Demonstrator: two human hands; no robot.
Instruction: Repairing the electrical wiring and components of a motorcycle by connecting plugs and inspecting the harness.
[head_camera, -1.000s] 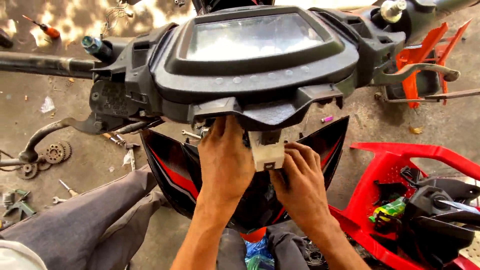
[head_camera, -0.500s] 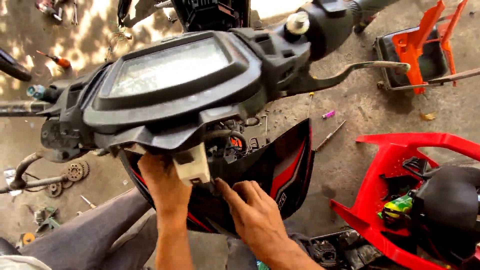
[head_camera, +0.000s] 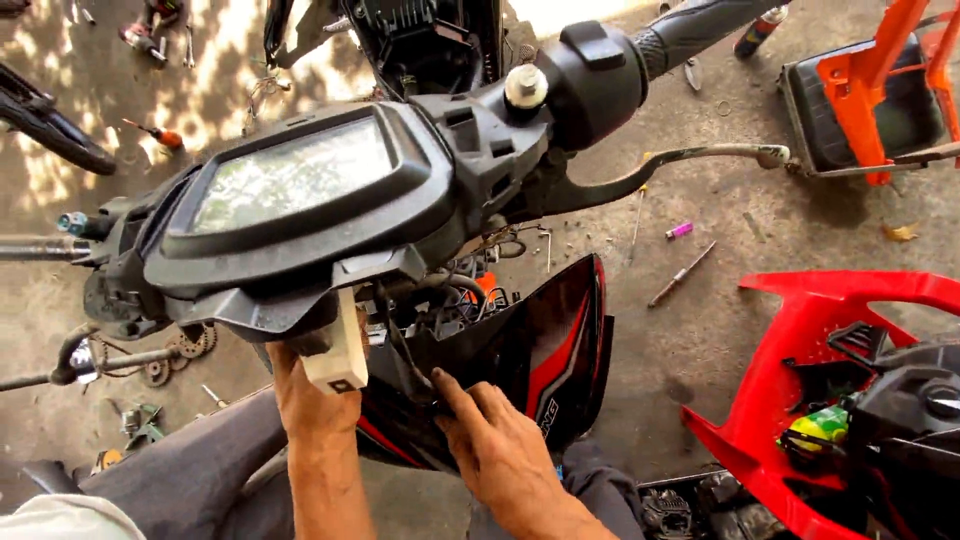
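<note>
Outdoors, on a dusty concrete floor (head_camera: 700, 340) strewn with tools, a white connector (head_camera: 335, 362) is gripped by left hand (head_camera: 305, 400) fingers; right hand (head_camera: 500, 445) fingers are pressed open on the black-red panel (head_camera: 545, 350).

Black handlebar housing (head_camera: 300, 260) around a grey, glare-washed display (head_camera: 290, 178). Cream-white connector block (head_camera: 335, 362). Black body panel (head_camera: 545, 350) striped red and grey. Bright red fairing (head_camera: 800, 400). Orange frame (head_camera: 880, 60). Pink marker (head_camera: 679, 230) on grey concrete floor (head_camera: 700, 330).
</note>
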